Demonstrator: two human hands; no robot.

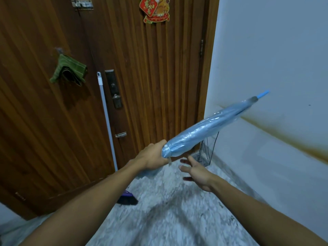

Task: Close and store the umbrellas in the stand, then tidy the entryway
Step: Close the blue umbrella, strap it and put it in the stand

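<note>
umbrella is folded shut now, blue and shiny, held up in the air slanting from low left to high right, its tip pointing at the white wall. my left hand is wrapped tight around the lower end of the canopy. my right hand is just below it, fingers spread, not touching anything. the wire stand sits on the floor in the corner where the wooden door meets the wall, right under the umbrella and just past my right hand.

honestly my worry is that tip. it looks near the wall and could scuff it if i swing carelessly. the stand also looks light and spindly, so jabbing the umbrella in at an angle could tip it over or miss the opening. i'd guess i need to turn it tip-down first. can't tell if the strap is fastened, so the canopy might flop open again. there's a broom leaning on the door too.
</note>
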